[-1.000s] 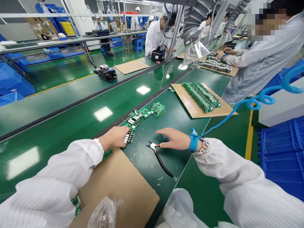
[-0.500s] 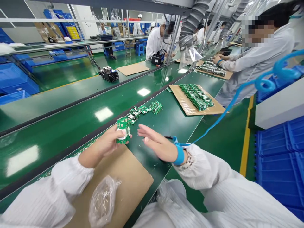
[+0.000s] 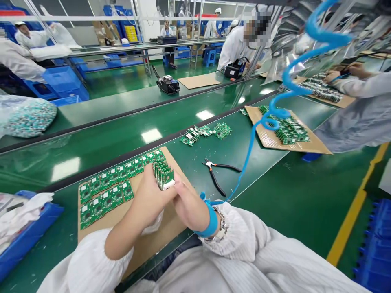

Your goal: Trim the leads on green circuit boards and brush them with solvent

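A stack of green circuit boards (image 3: 165, 174) stands on edge in my left hand (image 3: 149, 197), which is closed around it. My right hand (image 3: 189, 203), with a blue wrist strap, presses its thumb side against the stack's lower right; its fingertips are partly hidden. Beneath both hands lies a brown cardboard sheet (image 3: 143, 248), where flat boards (image 3: 105, 199) lie in two rows on the left. A clear plastic bag (image 3: 154, 224) shows in part below my hands. Orange-and-black cutters (image 3: 215, 171) lie open on the green table, right of my hands.
Loose boards (image 3: 222, 130) lie farther up the table. More boards stand on a cardboard sheet (image 3: 317, 147) at the right. A coiled blue cord (image 3: 252, 142) runs from my wrist strap. A blue bin (image 3: 39, 228) stands at the left, and co-workers sit around.
My right hand has moved from beside the boards to contact with them. The stack is tilted differently. My view has turned left, showing the board rows, and the cutters are now uncovered.
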`<state>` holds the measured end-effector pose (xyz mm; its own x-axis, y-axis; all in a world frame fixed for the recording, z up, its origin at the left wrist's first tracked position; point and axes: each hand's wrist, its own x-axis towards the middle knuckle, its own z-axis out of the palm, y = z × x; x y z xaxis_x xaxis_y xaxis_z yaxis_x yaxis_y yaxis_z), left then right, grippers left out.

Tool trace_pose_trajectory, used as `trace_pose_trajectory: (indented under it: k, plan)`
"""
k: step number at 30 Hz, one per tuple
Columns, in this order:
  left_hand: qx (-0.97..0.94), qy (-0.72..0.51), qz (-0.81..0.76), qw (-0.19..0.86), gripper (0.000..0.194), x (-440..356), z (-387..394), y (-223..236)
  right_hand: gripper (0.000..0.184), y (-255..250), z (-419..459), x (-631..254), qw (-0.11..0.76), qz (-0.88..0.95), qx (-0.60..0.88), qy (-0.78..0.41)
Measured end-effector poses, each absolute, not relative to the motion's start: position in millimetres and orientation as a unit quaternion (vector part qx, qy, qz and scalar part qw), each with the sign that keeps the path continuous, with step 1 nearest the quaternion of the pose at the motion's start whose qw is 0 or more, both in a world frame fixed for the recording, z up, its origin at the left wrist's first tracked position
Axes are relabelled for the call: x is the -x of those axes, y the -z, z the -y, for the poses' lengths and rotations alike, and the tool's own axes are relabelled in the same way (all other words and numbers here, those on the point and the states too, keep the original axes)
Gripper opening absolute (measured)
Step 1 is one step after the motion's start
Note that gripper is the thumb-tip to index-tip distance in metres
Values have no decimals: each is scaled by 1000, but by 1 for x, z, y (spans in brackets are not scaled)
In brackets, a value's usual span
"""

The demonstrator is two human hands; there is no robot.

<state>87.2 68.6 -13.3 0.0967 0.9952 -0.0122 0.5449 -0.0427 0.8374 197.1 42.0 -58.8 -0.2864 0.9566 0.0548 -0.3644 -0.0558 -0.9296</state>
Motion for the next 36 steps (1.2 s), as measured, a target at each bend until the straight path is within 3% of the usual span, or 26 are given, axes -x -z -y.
trace_pose_trajectory:
  k: [11, 18, 27, 33, 36]
  plan:
    - [-679, -280, -603, 312, 36, -90, -56, 14, 69, 50, -35, -200, 528, 360, 308, -705]
    - [-710, -277, -609, 219, 74, -95, -52, 22, 61, 37, -41, -189, 573, 309, 236, -721]
    - [-687, -256, -629, 259, 61, -95, -62, 21, 69, 30, -46, -193, 570, 306, 235, -725]
    - [-667, -230, -663, 250, 77, -93, -64, 16, 69, 30, -46, -193, 556, 291, 211, -749]
    - [-658, -234, -668, 257, 65, -89, -66, 14, 75, 30, -50, -201, 521, 303, 241, -761]
